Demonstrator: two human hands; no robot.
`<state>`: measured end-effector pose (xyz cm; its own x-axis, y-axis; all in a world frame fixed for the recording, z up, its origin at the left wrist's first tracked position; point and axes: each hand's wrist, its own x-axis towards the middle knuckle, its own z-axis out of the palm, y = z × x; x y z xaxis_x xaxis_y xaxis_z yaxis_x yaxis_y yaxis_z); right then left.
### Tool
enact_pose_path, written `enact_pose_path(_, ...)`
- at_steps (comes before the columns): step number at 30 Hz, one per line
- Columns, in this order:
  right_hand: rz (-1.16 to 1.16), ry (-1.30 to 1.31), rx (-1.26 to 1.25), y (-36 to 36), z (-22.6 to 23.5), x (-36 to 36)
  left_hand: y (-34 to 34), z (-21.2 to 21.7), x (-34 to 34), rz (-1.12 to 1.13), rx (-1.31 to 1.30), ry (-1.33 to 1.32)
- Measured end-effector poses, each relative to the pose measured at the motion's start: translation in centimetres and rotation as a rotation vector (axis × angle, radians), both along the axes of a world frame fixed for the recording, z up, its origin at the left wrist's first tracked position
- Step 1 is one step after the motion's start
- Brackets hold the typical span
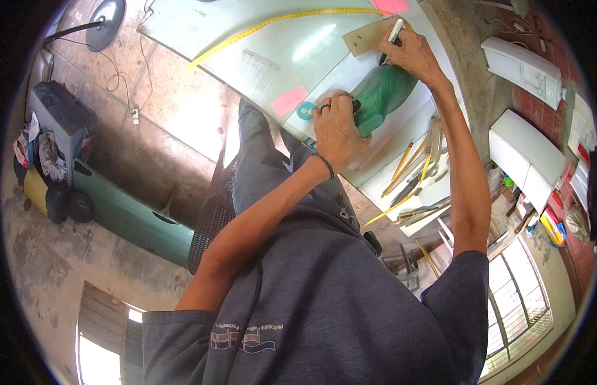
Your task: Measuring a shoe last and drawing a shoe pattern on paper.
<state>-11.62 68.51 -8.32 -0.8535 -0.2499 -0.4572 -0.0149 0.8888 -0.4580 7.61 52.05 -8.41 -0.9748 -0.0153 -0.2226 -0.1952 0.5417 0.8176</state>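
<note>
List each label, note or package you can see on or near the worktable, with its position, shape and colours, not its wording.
Pink sticky note: square, left of the left hand.
Second pink note: table's far edge.
Round blue-and-white tape roll: beside the first note.
Colourful small packages: right-hand shelf.

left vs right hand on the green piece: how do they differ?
The left hand lies flat, pressing down the near end of the green leather piece; the right hand is at its far end, by a brown card template. The left hand holds no tool and wears a ring and a dark wristband; the right hand grips a black marker with a bare wrist. Both are bare and work over the white tabletop.
</note>
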Motion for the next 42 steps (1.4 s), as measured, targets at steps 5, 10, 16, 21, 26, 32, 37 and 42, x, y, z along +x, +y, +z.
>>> enact_pose_path(5,-0.043,-0.023,0.022,-0.3,0.2,0.1,0.0,-0.1,0.0,0.001,-0.001,0.023)
enact_pose_path(10,-0.046,0.018,0.034,-0.1,-0.1,0.2,0.0,-0.1,0.1,-0.004,-0.011,0.027)
enact_pose_path(16,-0.066,-0.028,-0.005,-0.6,0.4,0.1,0.0,0.0,0.1,-0.004,0.0,0.004)
enact_pose_path(21,-0.067,-0.043,0.016,-1.1,1.0,0.0,0.0,0.0,0.1,-0.004,-0.004,-0.003)
enact_pose_path(26,-0.044,-0.017,0.027,-0.7,0.6,-0.1,0.0,0.1,0.0,-0.01,-0.013,0.005)
enact_pose_path(32,-0.065,-0.078,-0.032,-0.8,0.6,-0.2,0.0,-0.1,0.1,0.0,-0.011,0.007)
enact_pose_path(37,-0.139,-0.05,-0.116,-0.2,-0.2,0.0,0.0,-0.1,0.1,-0.002,-0.012,0.011)
enact_pose_path(42,-0.079,-0.036,-0.061,0.1,-0.2,0.0,0.0,-0.2,0.1,0.003,-0.013,0.041)
